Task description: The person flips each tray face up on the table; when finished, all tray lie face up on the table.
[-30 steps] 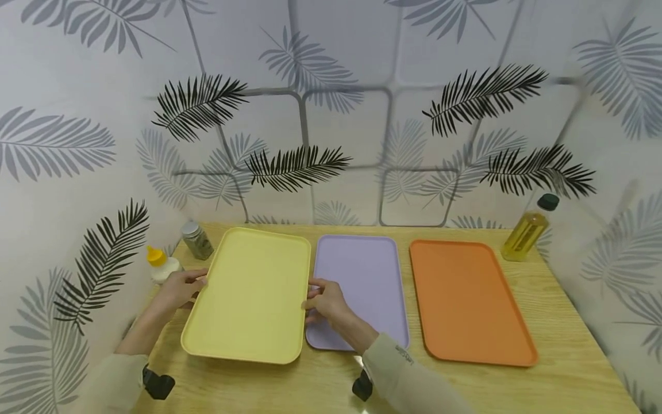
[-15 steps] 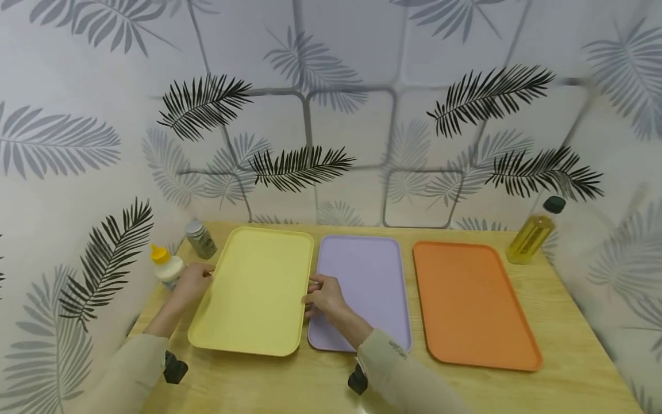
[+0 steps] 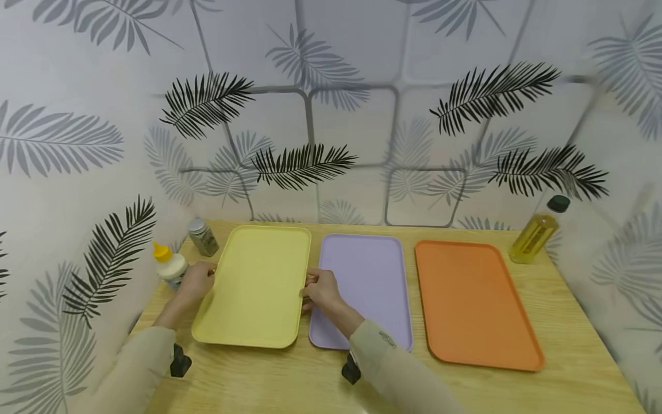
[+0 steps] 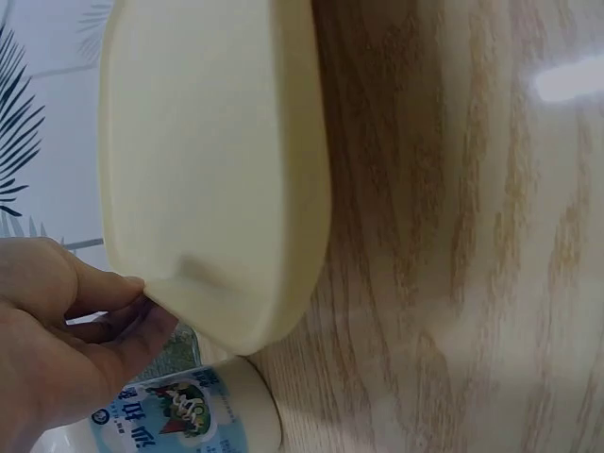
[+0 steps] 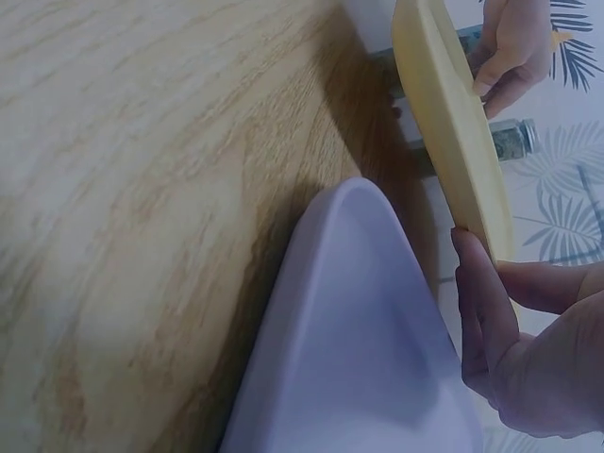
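A yellow tray (image 3: 256,282) is held between my two hands at the left of the table. My left hand (image 3: 196,280) pinches its left rim, thumb on top and fingers beneath, as the left wrist view shows. On the opposite rim my right hand (image 5: 547,349) grips with thumb and fingers. The right wrist view shows the tray raised off the wood, a shadow under it. Just to its right lies a purple tray (image 3: 364,287), flat, partly behind my right forearm. Beside my left hand stands a white bottle with a yellow cap (image 3: 172,265), partly hidden.
An orange tray (image 3: 473,305) lies flat on the right of the wooden table (image 3: 289,385). A grey-lidded jar (image 3: 203,237) stands at the back left. At the back right is a bottle of yellow liquid with a dark green cap (image 3: 535,236). Leaf-patterned walls close in the table.
The yellow tray's near edge has moved up in the head view, away from the table's front. My left hand has shifted along the rim slightly away from me. Both hands still hold the tray.
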{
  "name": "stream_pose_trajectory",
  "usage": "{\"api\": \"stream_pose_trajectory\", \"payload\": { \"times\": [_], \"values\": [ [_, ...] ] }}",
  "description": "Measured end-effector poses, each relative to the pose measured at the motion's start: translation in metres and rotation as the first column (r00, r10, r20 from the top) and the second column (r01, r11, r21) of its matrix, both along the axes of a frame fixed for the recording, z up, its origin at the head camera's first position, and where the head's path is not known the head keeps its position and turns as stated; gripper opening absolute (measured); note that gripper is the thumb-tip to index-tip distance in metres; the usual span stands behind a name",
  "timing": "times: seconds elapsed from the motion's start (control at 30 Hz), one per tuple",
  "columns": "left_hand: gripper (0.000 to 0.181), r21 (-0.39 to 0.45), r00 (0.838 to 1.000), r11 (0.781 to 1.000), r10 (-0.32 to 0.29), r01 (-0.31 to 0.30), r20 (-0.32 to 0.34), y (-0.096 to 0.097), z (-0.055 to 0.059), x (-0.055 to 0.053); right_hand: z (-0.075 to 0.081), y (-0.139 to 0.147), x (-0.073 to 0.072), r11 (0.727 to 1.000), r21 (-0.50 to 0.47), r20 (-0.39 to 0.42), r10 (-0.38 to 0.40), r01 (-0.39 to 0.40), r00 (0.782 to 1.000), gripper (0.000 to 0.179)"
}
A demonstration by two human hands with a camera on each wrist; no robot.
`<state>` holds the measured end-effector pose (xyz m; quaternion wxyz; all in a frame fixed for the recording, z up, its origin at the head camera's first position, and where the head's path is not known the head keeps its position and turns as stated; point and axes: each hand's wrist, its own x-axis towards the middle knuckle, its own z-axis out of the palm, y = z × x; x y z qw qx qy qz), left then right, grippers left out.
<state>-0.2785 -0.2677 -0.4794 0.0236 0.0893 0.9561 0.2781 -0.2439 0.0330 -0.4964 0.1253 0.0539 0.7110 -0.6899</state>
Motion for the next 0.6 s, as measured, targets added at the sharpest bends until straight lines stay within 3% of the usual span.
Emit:
{"api": "stream_pose_trajectory", "payload": {
  "times": [0.33, 0.6],
  "values": [
    [0.034, -0.043, 0.994, 0.999, 0.038, -0.033, 0.102, 0.008, -0.002, -0.004, -0.004, -0.005, -0.008, 0.998, 0.061, -0.033, 0.003, -0.001, 0.999, 0.071],
    [0.037, -0.083, 0.996, 0.996, 0.031, -0.023, 0.088, 0.007, -0.013, -0.006, -0.006, -0.006, -0.009, 0.994, 0.113, -0.036, 0.015, -0.011, 0.999, 0.067]
  ]
}}
